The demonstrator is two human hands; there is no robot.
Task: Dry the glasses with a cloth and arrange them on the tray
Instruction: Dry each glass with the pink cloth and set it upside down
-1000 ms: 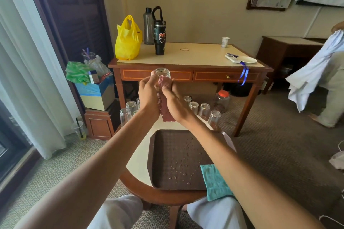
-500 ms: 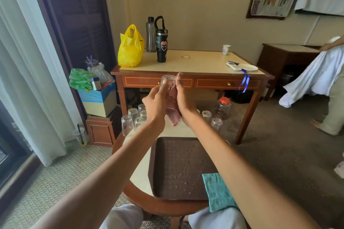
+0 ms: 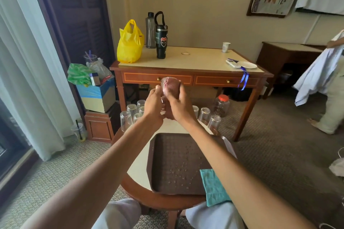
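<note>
At the bottom centre of the frame, a teal cloth (image 3: 214,186) lay folded over the near right corner of a brown tray (image 3: 151,156), whose floor was speckled with water drops (image 3: 181,166). The tray sat on a round table (image 3: 138,165) with a wooden rim. Above it, at mid-frame, both arms reached forward and met in the air. The right hand (image 3: 179,107) was curled round a red cloth (image 3: 172,86) bunched over a glass (image 3: 163,90), of which only a pale sliver showed at the cloth's left edge. The left hand (image 3: 153,107) gripped that glass from the left, its fingertips against the cloth. Behind the hands, upturned glasses (image 3: 126,121) stood in two clusters at the table's far edge, left and right of the wrists. Farther back stood a desk (image 3: 204,59) with a yellow bag (image 3: 130,42) and two dark bottles (image 3: 161,41) at its left end. A jar (image 3: 221,105) with an orange lid stood on the carpet beneath.
</note>
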